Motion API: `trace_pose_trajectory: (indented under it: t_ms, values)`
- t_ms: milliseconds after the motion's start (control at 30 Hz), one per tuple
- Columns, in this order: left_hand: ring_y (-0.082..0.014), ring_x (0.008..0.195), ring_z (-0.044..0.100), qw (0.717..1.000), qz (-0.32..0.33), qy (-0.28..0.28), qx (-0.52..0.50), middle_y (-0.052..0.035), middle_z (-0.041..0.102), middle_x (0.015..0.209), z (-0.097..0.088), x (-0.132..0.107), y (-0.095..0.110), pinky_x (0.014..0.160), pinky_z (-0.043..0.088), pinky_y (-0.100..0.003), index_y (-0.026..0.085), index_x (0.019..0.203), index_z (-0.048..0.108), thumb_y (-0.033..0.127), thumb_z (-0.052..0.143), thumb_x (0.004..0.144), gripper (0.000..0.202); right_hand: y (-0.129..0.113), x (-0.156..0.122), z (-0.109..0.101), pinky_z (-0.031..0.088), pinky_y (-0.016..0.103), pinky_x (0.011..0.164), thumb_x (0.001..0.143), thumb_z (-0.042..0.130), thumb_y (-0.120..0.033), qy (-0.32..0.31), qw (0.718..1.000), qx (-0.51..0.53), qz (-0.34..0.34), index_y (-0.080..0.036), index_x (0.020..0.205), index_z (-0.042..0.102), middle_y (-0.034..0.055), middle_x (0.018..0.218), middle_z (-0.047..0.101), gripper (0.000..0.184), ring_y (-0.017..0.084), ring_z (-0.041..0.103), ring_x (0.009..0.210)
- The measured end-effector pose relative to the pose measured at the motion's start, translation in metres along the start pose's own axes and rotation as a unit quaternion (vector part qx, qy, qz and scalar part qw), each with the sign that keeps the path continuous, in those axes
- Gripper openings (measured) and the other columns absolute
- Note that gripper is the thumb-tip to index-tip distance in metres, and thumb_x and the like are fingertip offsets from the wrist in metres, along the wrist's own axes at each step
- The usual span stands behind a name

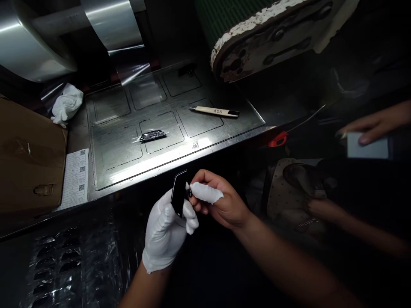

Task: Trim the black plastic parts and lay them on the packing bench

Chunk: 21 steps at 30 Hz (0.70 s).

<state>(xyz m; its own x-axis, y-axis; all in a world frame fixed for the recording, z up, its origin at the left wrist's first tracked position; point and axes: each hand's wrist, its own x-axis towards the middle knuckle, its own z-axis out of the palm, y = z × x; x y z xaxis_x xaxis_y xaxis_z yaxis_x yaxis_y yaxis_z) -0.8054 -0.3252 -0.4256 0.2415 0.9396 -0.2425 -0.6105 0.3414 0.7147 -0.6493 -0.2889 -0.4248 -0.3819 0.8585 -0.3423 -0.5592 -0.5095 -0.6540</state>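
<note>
Between two hands [167,231] [221,201], one piece [178,192] (black)

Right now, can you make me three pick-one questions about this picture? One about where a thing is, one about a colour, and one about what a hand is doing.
1. Where is the knife?
A) on the steel table
B) in the cardboard box
C) on the crumpled cloth

2. What colour is the left glove?
A) black
B) red
C) white

3. What is the bare right hand holding?
A) the knife
B) a white cloth
C) nothing

Answers:
1. A, because the knife lies flat on the steel top.
2. C, because the glove looks white all over.
3. B, because the cloth is in the right hand's fingers, up against the black piece that the glove holds.
</note>
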Motion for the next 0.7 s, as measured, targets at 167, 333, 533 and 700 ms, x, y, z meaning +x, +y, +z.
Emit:
trace_pose_trajectory:
  t_ms: [167, 333, 533, 700]
  values:
    - [-0.0108, 0.057, 0.056, 1.0, 0.006, -0.004, 0.014, -0.0031, 0.067, 0.071, -0.002, -0.002, 0.001, 0.062, 0.049, -0.025, 0.016, 0.086, 0.071, 0.052, 0.063, 0.1, 0.039, 0.002, 0.0, -0.001, 0.039, 0.016, 0.046, 0.086, 0.084, -0.039, -0.006, 1.0, 0.01, 0.017, -0.018, 0.093, 0.066, -0.0001, 0.07, 0.071, 0.029, 0.009, 0.06, 0.055]
    - [-0.0108, 0.059, 0.058, 1.0, 0.0, -0.012, 0.015, -0.004, 0.067, 0.072, -0.004, -0.001, 0.002, 0.064, 0.05, -0.024, 0.015, 0.083, 0.072, 0.047, 0.063, 0.101, 0.038, 0.006, -0.001, -0.003, 0.038, 0.014, 0.045, 0.091, 0.081, -0.037, -0.023, 1.0, 0.01, 0.009, -0.02, 0.096, 0.066, -0.0013, 0.072, 0.07, 0.023, 0.008, 0.061, 0.056]
    - [-0.0162, 0.076, 0.071, 0.989, -0.051, 0.08, -0.111, -0.0072, 0.076, 0.091, -0.001, 0.003, 0.003, 0.071, 0.06, -0.025, 0.019, 0.133, 0.071, 0.055, 0.068, 0.097, 0.051, 0.004, 0.0, -0.008, 0.059, 0.027, 0.076, 0.089, 0.082, -0.017, -0.026, 0.919, -0.215, -0.329, -0.023, 0.1, 0.076, 0.0036, 0.098, 0.073, 0.014, 0.015, 0.071, 0.088]
    - [-0.0157, 0.081, 0.075, 0.988, -0.056, 0.059, -0.13, -0.0094, 0.081, 0.099, 0.0, 0.002, 0.004, 0.075, 0.062, -0.023, 0.019, 0.117, 0.08, 0.052, 0.076, 0.091, 0.043, -0.008, -0.003, -0.016, 0.063, 0.032, 0.084, 0.086, 0.081, -0.007, -0.082, 0.791, -0.376, -0.476, -0.021, 0.115, 0.076, 0.0102, 0.114, 0.07, 0.033, 0.02, 0.072, 0.101]
